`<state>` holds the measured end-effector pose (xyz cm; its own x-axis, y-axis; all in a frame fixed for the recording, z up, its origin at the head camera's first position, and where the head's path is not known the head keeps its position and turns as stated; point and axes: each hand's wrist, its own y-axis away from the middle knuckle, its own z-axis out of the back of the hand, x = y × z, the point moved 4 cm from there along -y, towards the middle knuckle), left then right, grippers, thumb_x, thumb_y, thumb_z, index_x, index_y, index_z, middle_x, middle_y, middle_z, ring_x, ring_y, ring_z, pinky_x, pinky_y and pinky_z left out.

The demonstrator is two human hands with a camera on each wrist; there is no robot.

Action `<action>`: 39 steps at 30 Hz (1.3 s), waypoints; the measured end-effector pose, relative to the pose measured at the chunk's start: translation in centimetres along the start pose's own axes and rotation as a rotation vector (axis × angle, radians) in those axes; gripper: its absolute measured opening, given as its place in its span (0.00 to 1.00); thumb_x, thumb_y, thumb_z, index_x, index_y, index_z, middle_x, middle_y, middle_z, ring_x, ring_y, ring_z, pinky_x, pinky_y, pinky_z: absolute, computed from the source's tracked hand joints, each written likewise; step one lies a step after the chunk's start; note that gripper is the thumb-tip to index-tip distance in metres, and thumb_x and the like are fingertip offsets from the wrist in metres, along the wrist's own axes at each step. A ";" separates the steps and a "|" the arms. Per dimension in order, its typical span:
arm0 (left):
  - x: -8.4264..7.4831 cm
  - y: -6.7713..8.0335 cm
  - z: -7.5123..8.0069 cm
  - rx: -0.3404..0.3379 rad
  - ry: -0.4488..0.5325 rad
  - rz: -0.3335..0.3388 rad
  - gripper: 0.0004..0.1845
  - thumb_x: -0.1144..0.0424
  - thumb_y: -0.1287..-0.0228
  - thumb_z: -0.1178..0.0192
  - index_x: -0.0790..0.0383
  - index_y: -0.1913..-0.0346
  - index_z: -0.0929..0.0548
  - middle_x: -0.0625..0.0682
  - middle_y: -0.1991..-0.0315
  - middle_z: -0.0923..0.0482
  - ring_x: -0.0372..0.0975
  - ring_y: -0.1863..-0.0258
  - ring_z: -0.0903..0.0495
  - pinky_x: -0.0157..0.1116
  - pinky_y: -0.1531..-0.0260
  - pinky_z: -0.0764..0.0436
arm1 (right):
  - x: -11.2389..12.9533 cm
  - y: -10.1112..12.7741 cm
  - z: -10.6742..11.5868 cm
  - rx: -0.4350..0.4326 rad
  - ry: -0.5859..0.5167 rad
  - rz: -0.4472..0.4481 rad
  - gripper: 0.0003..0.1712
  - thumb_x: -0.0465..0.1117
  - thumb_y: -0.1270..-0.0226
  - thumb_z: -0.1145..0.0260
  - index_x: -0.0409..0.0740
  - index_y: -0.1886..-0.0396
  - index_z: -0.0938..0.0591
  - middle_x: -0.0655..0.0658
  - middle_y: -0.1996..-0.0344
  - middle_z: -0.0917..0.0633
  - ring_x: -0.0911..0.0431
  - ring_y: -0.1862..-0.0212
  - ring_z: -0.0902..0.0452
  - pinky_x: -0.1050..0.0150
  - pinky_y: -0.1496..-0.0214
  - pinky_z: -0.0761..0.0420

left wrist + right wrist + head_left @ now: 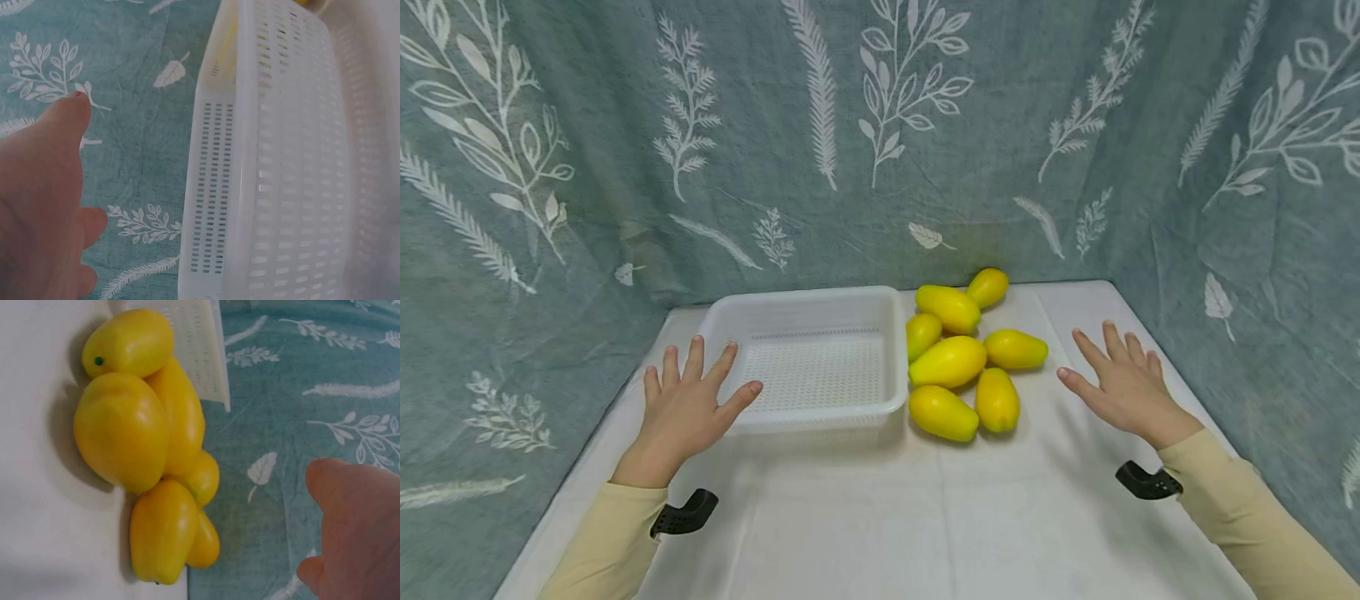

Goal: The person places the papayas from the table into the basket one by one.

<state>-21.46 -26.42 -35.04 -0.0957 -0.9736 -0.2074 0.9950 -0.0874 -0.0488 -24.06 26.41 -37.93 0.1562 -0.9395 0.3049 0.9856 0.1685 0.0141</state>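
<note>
A white perforated plastic basket (820,408) sits on the left half of the table, with nothing inside it. Beside its right wall lie several yellow papaya-shaped fruits (951,362), bunched together, some tinged green at one end. My left hand (681,417) hovers palm down over the basket's left edge, fingers spread and holding nothing. The left wrist view shows a gap between this hand (40,200) and the basket wall (294,162). To the right of the fruits (122,431), my right hand (1127,387) is held with fingers spread, touching none of them.
A white cloth covers the table (850,517). Green curtains (820,208) with white leaf prints rise along the back and both sides. A black wrist strap piece (685,512) juts from the left sleeve, and another (1146,482) from the right.
</note>
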 end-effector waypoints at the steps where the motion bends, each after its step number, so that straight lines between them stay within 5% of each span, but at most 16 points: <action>1: 0.0 0.0 0.0 0.000 0.002 -0.002 0.48 0.28 0.27 0.57 0.60 0.19 0.45 0.78 0.21 0.61 0.78 0.24 0.65 0.77 0.34 0.62 | 0.0 0.0 0.0 -0.001 0.002 -0.001 0.50 0.70 0.22 0.56 0.39 0.18 0.47 0.19 0.22 0.61 0.15 0.25 0.67 0.17 0.32 0.62; 23: 0.4 0.4 -1.1 0.005 0.038 0.000 0.47 0.30 0.28 0.54 0.61 0.20 0.42 0.79 0.22 0.58 0.79 0.25 0.64 0.77 0.34 0.64 | 0.2 0.4 0.0 -0.021 0.012 0.002 0.48 0.68 0.22 0.54 0.40 0.18 0.46 0.18 0.22 0.58 0.15 0.25 0.63 0.18 0.31 0.60; 32: 0.7 1.0 -3.7 0.052 0.050 0.027 0.48 0.29 0.30 0.52 0.63 0.22 0.39 0.80 0.23 0.55 0.81 0.27 0.60 0.80 0.39 0.59 | 0.0 0.5 -0.1 -0.013 0.016 -0.007 0.47 0.68 0.22 0.53 0.40 0.18 0.45 0.19 0.22 0.57 0.15 0.25 0.63 0.18 0.31 0.59; 39: 0.8 1.3 -5.4 0.053 0.062 0.049 0.43 0.31 0.31 0.46 0.64 0.29 0.28 0.80 0.27 0.43 0.80 0.29 0.53 0.81 0.41 0.56 | -0.4 0.7 -0.3 -0.010 0.013 -0.012 0.47 0.68 0.21 0.54 0.39 0.18 0.46 0.18 0.22 0.57 0.15 0.26 0.62 0.18 0.31 0.59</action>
<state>-20.38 -26.21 -40.57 -0.0474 -0.9620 -0.2688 0.9985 -0.0532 0.0144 -23.44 26.82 -38.35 0.1452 -0.9453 0.2922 0.9880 0.1542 0.0080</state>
